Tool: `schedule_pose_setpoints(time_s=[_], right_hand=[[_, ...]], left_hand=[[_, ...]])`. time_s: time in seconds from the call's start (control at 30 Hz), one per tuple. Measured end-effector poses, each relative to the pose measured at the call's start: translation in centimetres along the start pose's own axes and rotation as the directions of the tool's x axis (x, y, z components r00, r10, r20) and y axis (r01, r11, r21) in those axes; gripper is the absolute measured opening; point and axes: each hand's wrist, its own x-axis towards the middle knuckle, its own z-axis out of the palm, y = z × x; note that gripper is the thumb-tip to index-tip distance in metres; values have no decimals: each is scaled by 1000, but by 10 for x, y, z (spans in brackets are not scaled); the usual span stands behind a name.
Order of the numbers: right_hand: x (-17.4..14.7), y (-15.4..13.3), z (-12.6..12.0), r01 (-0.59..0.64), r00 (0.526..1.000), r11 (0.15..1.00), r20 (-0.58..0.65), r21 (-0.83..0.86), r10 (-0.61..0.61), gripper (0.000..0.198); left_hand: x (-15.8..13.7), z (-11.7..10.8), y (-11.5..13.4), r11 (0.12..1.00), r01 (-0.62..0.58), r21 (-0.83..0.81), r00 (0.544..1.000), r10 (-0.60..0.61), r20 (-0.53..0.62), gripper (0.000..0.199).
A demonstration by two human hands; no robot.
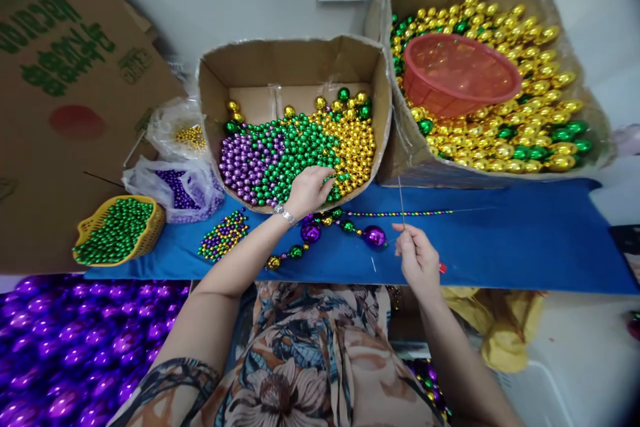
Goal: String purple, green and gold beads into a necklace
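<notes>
My left hand (pixel 310 189), with a bracelet at the wrist, reaches over the front edge of a cardboard box (pixel 295 53) into purple, green and gold beads (pixel 295 150). Its fingers are closed at the green and gold beads; whatever they pinch is hidden. Between the thumb and fingers of my right hand (pixel 419 257) a long thin needle (pixel 401 197) points up. Left of that hand, a string of mixed beads with a large purple bead (pixel 374 236) lies on the blue cloth. Behind it stretches a straight row of tiny beads (pixel 400 213) on a thin wire or thread.
At the right stands a larger box of gold and green beads with a red basket (pixel 463 73) on top. A yellow basket (pixel 155 230) of green beads, plastic bags (pixel 173 187) and loose small beads (pixel 223 235) are at the left. Big purple balls (pixel 85 347) fill the lower left.
</notes>
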Motion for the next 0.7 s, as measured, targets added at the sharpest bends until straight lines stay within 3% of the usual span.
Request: schedule_pose_setpoints(time_s=[0.2,0.4,0.53,0.7], right_hand=[[-5,6,-7,20,1000,998,-11,-60,-21,32],[-6,16,-12,-6,999,994,-36,-106,2,34],[-2,16,-8,7,1000,996,-7,-86,-8,33],[3,15,-3,53,998,994,31,-96,-50,31]], left_hand=[[29,-4,-7,986,42,162,999,-43,3,24],[45,-41,-68,939,236,249,967,-201,-158,24],[45,-66,-105,875,373,308,927,-345,-146,25],[43,-80,-123,826,455,333,889,-439,-127,28]])
